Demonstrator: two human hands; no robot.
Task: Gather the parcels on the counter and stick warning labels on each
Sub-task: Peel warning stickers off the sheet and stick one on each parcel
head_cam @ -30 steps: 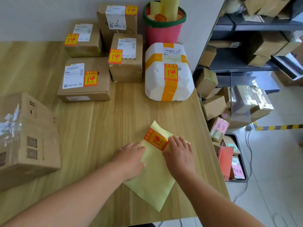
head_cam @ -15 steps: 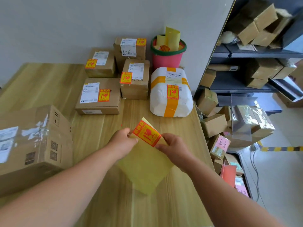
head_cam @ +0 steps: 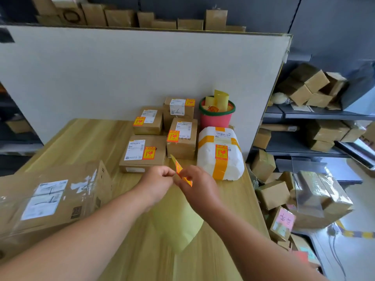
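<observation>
Above the wooden counter (head_cam: 85, 142) I hold a yellow backing sheet (head_cam: 176, 218) with an orange warning label (head_cam: 179, 171) at its top. My left hand (head_cam: 158, 183) pinches the sheet's upper edge. My right hand (head_cam: 194, 183) grips the label, which stands edge-on and partly lifted off the sheet. Several brown boxes (head_cam: 145, 153) and a white taped parcel (head_cam: 220, 153) at the back carry orange labels. A large brown box (head_cam: 52, 197) at the left shows only a white shipping label.
A pink bucket (head_cam: 216, 116) with rolled yellow sheets stands behind the white parcel, against a white partition. Right of the counter's edge, shelves and the floor are heaped with cardboard parcels (head_cam: 274, 193).
Both hands lifted the sheet off the counter and raised it. The label went from lying flat on the sheet to being peeled up edge-on. My head tilted upward.
</observation>
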